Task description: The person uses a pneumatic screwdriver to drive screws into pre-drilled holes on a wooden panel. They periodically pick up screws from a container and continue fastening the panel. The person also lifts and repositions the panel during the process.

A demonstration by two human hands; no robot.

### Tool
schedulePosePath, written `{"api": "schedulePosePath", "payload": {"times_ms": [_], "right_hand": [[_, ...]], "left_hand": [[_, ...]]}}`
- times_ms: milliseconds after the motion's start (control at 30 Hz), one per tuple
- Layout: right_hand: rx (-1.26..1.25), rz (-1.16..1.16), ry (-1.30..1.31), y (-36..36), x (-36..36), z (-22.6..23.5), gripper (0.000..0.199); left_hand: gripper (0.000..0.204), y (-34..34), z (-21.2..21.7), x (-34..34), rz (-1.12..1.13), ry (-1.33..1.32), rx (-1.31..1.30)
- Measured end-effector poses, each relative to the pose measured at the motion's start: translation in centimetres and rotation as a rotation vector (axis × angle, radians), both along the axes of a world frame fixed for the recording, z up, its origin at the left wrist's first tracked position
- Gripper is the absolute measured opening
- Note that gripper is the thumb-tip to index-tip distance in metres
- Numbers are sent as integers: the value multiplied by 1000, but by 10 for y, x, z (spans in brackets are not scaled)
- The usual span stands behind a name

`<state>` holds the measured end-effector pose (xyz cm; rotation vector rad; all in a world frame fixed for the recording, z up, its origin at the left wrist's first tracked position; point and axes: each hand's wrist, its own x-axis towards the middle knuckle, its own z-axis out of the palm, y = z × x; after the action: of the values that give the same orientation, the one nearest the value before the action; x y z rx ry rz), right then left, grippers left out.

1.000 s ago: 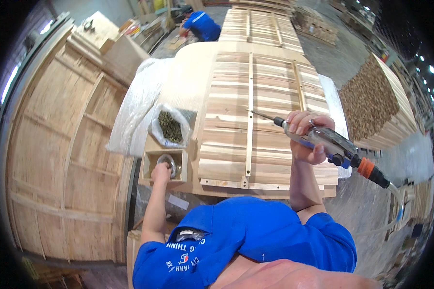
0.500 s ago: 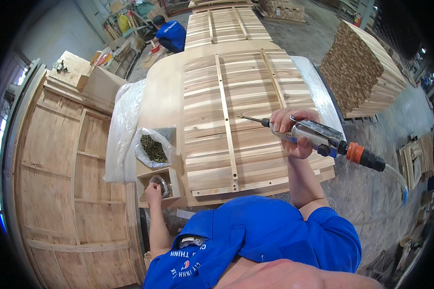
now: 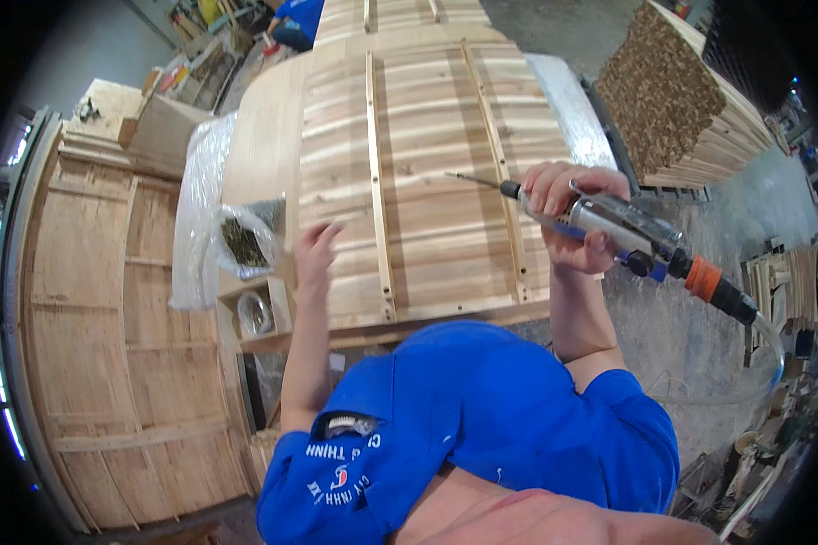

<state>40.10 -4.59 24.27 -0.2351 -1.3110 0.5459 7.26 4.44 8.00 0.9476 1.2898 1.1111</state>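
Driver: right hand (image 3: 568,218) is clamped round a silver air screwdriver (image 3: 623,234), its bit over the slatted panel (image 3: 427,182), near the right batten.
Left hand (image 3: 314,254): fingers loosely spread, holding nothing, at the panel's left edge.
Battens: 2 thin strips (image 3: 374,182) run up the panel.
Containers: 1 clear bag (image 3: 244,241) of dark screws; 1 wooden box (image 3: 256,313) below it with a metal bowl.
Around: 1 stack of sticks (image 3: 673,109) on the right.

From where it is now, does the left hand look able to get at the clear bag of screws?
Probably yes. The left hand is raised, empty and open at the slatted panel's left edge, and the open bag of screws sits just to its left with nothing visible between them.
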Motion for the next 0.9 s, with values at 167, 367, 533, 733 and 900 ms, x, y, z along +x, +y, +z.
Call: {"api": "schedulePosePath", "payload": {"times_ms": [167,367,533,733,900], "right_hand": [[-109,-7,2,-9,16,-5,54],[-108,-8,-41,-12,39,-14,50],[-146,-32,-38,-8,51,-25,47],[-208,15,-2,9,56,-39,49],[-291,32,21,35,57,-57,48]], "left_hand": [[18,-13,28,143,-260,-187,1],[15,-11,34,196,-409,-281,-10],[16,-8,32,211,-424,-256,-21],[16,-1,31,220,-426,-224,-40],[20,8,20,234,-450,-296,-113]]}}
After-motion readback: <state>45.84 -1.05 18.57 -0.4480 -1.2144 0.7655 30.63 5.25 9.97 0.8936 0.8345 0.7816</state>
